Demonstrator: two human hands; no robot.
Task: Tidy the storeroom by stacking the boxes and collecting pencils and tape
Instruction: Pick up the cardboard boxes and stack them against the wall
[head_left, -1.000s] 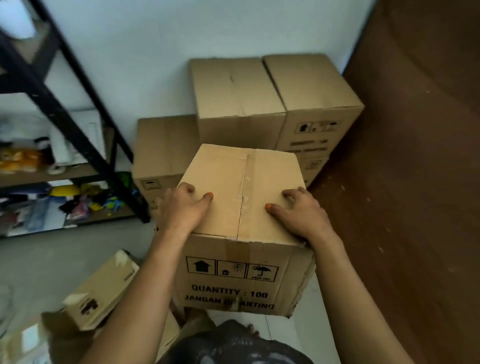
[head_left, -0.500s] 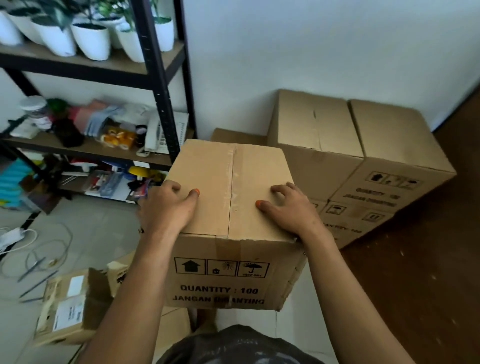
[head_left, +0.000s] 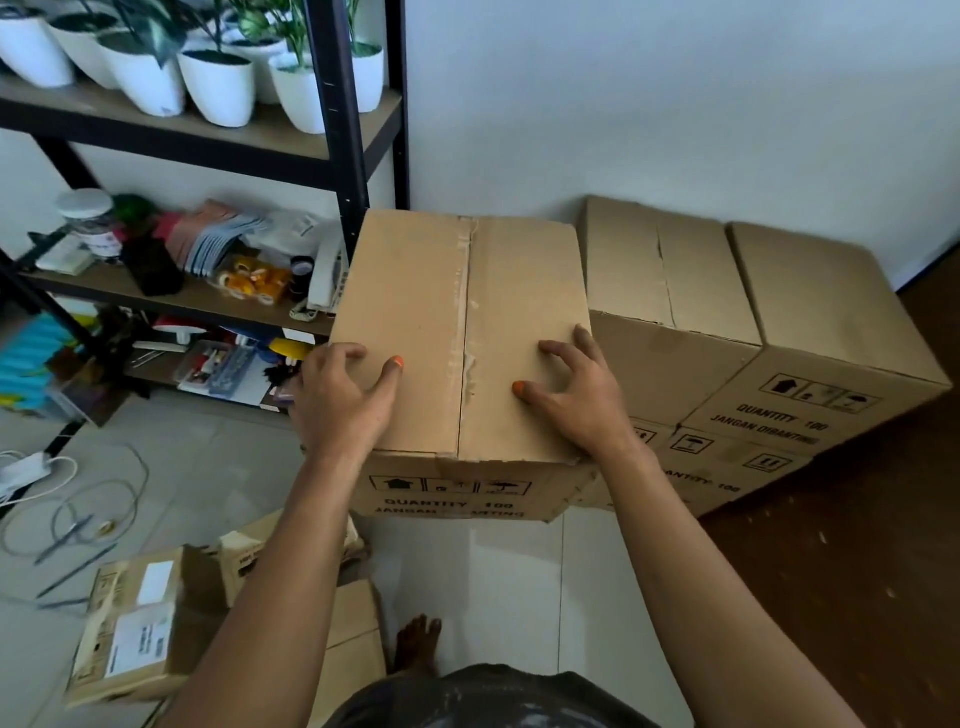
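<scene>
A large cardboard box (head_left: 467, 291) printed "QUANTITY : 100" sits in front of me, level with two alike boxes (head_left: 675, 280) (head_left: 821, 312) stacked against the wall on its right. What it rests on is hidden. My left hand (head_left: 337, 405) grips its near-left top edge, thumb flat on the lid. My right hand (head_left: 571, 400) touches the lid near the right edge with arched, spread fingers. Several pencils (head_left: 72, 571) lie on the tiled floor at the left. Yellow tape rolls (head_left: 254, 280) sit on the middle shelf.
A black metal shelf rack (head_left: 332, 156) with white plant pots stands just left of the box. Small labelled cartons (head_left: 135, 623) and a white cable (head_left: 78, 499) lie on the floor at the lower left. My bare foot (head_left: 415, 644) is below. A brown surface (head_left: 857, 571) borders the right.
The view swung left and up, bringing the shelf rack into sight. The box moved forward beside the stacked boxes. My right fingers rose from flat to arched on the lid.
</scene>
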